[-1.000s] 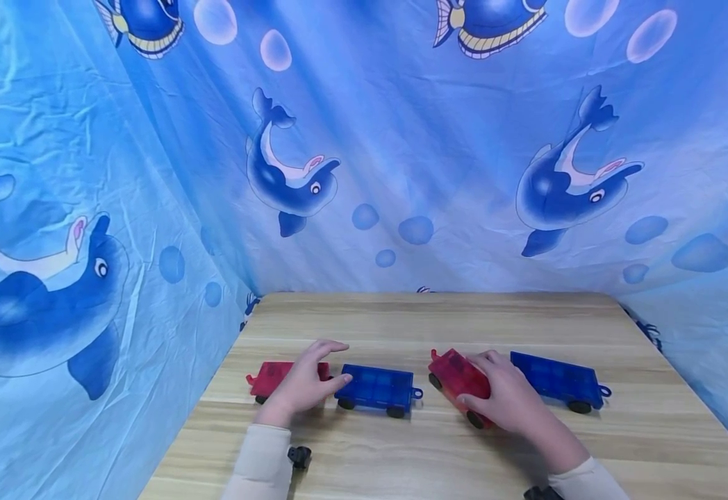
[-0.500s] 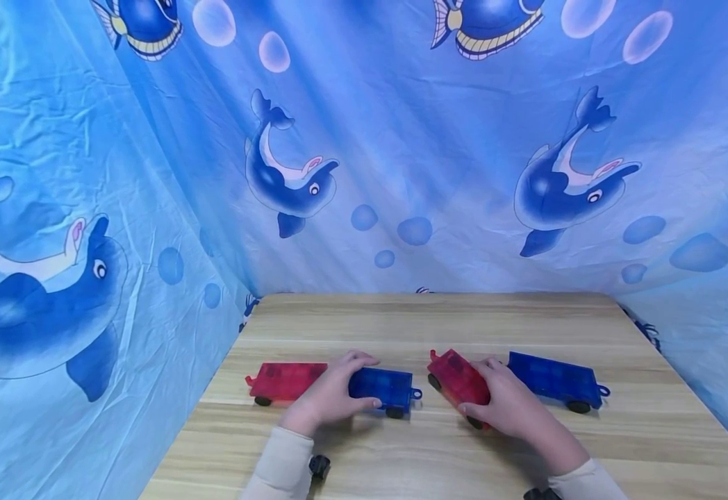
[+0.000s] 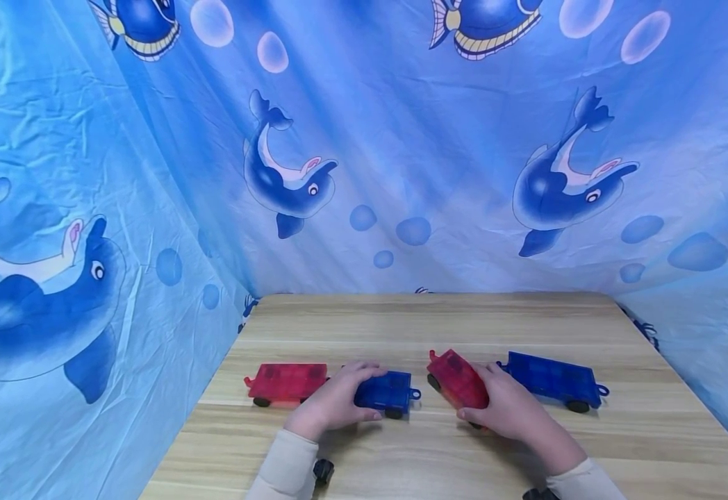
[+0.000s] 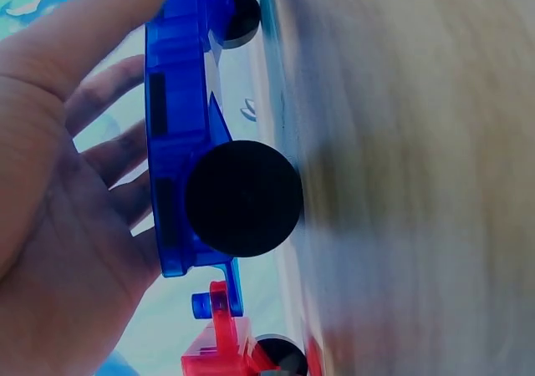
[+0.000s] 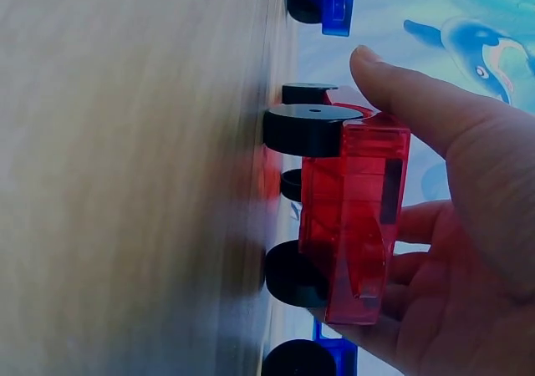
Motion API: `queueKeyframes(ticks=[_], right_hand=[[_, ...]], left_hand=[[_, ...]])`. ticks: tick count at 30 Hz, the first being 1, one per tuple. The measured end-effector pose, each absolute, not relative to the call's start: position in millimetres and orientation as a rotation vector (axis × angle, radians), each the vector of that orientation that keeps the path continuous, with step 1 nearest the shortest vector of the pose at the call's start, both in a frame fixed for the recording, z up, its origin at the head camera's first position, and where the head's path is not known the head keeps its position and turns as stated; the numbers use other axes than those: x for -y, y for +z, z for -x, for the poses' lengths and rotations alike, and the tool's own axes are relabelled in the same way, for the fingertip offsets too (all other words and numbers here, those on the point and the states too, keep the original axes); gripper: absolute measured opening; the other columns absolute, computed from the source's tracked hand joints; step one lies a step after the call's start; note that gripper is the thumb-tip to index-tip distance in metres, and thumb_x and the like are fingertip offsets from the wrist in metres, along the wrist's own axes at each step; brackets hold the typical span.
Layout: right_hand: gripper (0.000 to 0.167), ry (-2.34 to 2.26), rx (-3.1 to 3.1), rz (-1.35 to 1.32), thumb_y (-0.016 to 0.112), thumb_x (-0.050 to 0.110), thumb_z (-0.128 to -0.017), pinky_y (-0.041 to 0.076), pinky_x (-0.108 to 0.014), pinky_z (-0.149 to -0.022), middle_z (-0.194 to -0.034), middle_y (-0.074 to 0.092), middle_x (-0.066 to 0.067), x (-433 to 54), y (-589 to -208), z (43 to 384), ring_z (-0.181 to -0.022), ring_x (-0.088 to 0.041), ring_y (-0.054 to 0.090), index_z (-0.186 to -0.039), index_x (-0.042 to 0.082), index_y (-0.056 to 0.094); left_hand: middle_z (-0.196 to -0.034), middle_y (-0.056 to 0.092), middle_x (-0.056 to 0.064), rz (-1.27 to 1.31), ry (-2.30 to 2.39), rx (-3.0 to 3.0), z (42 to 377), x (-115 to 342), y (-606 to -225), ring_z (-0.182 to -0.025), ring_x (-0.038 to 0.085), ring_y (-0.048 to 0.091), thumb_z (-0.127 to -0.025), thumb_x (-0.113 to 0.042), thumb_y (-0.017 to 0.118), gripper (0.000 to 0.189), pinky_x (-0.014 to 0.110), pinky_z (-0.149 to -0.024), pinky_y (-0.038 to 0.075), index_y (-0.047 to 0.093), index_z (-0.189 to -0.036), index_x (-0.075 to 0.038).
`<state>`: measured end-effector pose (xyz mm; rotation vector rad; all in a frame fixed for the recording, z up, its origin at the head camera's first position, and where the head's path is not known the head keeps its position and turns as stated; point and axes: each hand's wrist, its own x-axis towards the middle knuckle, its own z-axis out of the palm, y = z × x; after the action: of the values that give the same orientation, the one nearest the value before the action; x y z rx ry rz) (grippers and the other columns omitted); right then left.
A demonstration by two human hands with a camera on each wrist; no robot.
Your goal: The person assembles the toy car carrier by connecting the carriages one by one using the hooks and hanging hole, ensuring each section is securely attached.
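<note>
My left hand holds a translucent blue toy train wagon with black wheels, thumb along the near side and fingers on the far side. Below it in the left wrist view, a red loop from the left red wagon overlaps the blue wagon's hook; whether they are linked I cannot tell. A second red wagon, slanted on the table, is gripped by my right hand between thumb and fingers. Its hook points to the far left; its rear end is hidden in the head view.
Another blue wagon stands beyond my right hand, its ring pointing right. All wagons stand on a wood-grain table. A blue dolphin-print curtain hangs behind the table and at its sides.
My left hand has moved right, off the end of the left red wagon and onto the blue wagon. The right hand and its red wagon stay nearly still.
</note>
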<state>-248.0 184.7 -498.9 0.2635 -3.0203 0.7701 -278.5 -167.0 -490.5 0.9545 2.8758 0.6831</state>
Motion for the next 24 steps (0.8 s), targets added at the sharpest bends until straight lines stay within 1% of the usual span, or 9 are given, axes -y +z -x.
queueKeyframes(ticks=[5, 7, 13, 20, 24], right_hand=[[0.099, 0.755, 3.03, -0.273, 0.093, 0.057, -0.072, 0.059, -0.05, -0.081, -0.128, 0.063, -0.011, -185, -499, 248, -0.101, -0.023, 0.063, -0.149, 0.008, 0.056], [0.097, 0.755, 3.03, -0.285, 0.093, 0.055, -0.072, 0.059, -0.05, -0.081, -0.128, 0.063, -0.011, -185, -500, 248, -0.101, -0.023, 0.062, -0.149, 0.008, 0.057], [0.092, 0.764, 3.007, -0.326, 0.095, 0.048, -0.073, 0.058, -0.046, -0.082, -0.129, 0.063, -0.008, -185, -502, 250, -0.102, -0.021, 0.061, -0.148, 0.009, 0.058], [0.09, 0.786, 2.984, -0.376, 0.096, 0.045, -0.072, 0.056, -0.043, -0.083, -0.13, 0.063, -0.006, -186, -504, 250, -0.103, -0.019, 0.062, -0.146, 0.01, 0.059], [0.089, 0.808, 2.986, -0.386, 0.096, 0.045, -0.072, 0.056, -0.042, -0.08, -0.129, 0.061, -0.006, -186, -503, 250, -0.102, -0.02, 0.061, -0.146, 0.013, 0.06]], left_hand=[[-0.155, 0.051, 0.004, -0.951, 0.66, -2.913, 280, 172, -493, -0.139, 0.028, 0.049, -0.087, -0.036, 0.088, 0.068, 0.052, -0.108, 0.048, 0.06, -0.148, -0.025], [-0.154, 0.052, 0.003, -0.934, 0.651, -2.927, 281, 174, -495, -0.139, 0.028, 0.049, -0.086, -0.037, 0.089, 0.067, 0.052, -0.109, 0.048, 0.061, -0.146, -0.026], [-0.151, 0.053, -0.002, -0.88, 0.656, -2.951, 281, 181, -496, -0.138, 0.028, 0.05, -0.084, -0.039, 0.09, 0.067, 0.053, -0.108, 0.048, 0.062, -0.144, -0.029], [-0.149, 0.056, -0.001, -0.855, 0.68, -2.962, 281, 186, -495, -0.137, 0.029, 0.051, -0.083, -0.037, 0.091, 0.066, 0.055, -0.109, 0.047, 0.064, -0.142, -0.028], [-0.146, 0.058, -0.002, -0.849, 0.682, -2.968, 281, 189, -493, -0.135, 0.029, 0.053, -0.082, -0.038, 0.092, 0.065, 0.055, -0.109, 0.046, 0.065, -0.14, -0.027]])
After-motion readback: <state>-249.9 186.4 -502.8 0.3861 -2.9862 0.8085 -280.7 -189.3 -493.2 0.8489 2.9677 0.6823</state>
